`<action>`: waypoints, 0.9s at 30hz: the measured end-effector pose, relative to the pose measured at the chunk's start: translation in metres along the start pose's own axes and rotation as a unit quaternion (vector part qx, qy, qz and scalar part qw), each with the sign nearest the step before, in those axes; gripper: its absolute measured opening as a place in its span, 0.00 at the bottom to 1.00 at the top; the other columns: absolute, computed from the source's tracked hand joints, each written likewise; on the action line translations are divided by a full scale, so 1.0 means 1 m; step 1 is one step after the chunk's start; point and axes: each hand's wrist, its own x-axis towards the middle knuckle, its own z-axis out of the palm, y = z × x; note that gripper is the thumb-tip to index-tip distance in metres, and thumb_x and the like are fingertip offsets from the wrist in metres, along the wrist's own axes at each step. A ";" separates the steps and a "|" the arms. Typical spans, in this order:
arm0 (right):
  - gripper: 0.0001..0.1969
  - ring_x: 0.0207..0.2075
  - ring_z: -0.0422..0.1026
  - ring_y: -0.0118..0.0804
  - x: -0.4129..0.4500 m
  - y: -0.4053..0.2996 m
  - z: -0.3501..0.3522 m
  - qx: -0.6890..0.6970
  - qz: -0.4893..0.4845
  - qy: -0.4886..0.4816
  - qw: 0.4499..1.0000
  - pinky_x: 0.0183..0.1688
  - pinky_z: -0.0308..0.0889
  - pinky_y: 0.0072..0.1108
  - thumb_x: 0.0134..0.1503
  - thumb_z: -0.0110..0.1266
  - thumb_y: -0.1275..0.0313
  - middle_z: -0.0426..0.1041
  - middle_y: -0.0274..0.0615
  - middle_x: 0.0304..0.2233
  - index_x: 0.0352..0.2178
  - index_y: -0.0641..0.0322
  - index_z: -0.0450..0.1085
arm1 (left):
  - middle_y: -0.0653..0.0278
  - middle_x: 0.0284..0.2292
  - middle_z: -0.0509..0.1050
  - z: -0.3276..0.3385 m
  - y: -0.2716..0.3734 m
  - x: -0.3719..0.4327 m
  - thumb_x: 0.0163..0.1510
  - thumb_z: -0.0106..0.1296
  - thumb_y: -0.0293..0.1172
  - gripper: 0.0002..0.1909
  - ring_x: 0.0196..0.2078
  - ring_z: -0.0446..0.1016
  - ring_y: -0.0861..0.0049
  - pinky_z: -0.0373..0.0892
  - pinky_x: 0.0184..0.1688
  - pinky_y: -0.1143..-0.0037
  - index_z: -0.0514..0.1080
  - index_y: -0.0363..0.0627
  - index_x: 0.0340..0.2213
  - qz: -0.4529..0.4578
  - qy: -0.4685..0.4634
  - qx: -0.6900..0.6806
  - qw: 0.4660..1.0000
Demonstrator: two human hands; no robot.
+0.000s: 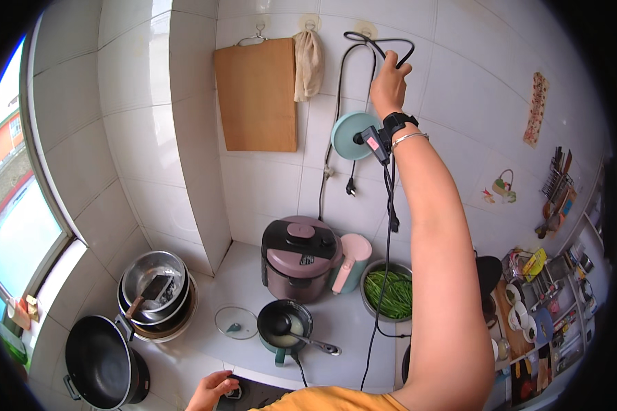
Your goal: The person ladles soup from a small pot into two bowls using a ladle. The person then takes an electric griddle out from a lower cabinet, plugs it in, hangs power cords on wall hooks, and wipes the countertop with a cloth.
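My right hand (389, 85) is raised to the tiled wall, its fingers closed on a looped black power cord (409, 51) by a wall hook. Beneath the wrist, a round teal cord reel (354, 136) hangs with a black plug (374, 145) at it; another plug (351, 186) dangles below. My left hand (213, 391) is low at the front edge of the counter, fingers slightly bent, with nothing seen in it. Between the hands stand an electric pressure cooker (301, 257) and a small green electric pot (283, 329) with a black ladle (313, 344) in pale liquid.
A glass lid (236, 322) lies beside the pot. Stacked metal bowls (157, 287) and a large black wok (98, 362) stand at left. A pink and green kettle (354, 257) and a bowl of green vegetables (389, 294) are right of the cooker. A wooden cutting board (257, 95) hangs above.
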 end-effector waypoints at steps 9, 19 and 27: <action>0.12 0.32 0.71 0.61 -0.038 0.032 0.069 -0.089 0.036 -0.126 0.987 0.35 0.72 0.33 0.51 0.40 0.80 0.57 0.64 0.39 0.39 0.68 0.53 | 0.62 0.37 0.71 -0.005 -0.022 -0.011 0.53 0.48 0.31 0.22 0.39 0.70 0.79 0.66 0.42 0.79 0.62 0.38 0.48 0.000 0.027 -0.037 0.999; 0.33 0.40 0.66 0.64 -0.082 0.067 0.059 -0.083 -0.089 -0.160 0.979 0.42 0.64 0.40 0.49 0.51 0.68 0.55 0.63 0.46 0.53 0.59 0.43 | 0.58 0.36 0.72 0.003 -0.010 0.005 0.54 0.46 0.31 0.19 0.37 0.71 0.76 0.67 0.43 0.77 0.63 0.32 0.45 0.008 0.033 0.029 0.999; 0.18 0.40 0.67 0.30 -0.168 0.022 -0.164 0.121 -0.145 -0.091 0.978 0.39 0.66 0.19 0.51 0.52 0.73 0.63 0.41 0.46 0.45 0.61 0.63 | 0.58 0.36 0.72 -0.025 -0.041 -0.026 0.55 0.47 0.32 0.20 0.38 0.71 0.76 0.66 0.44 0.77 0.62 0.32 0.46 -0.033 0.047 0.017 0.998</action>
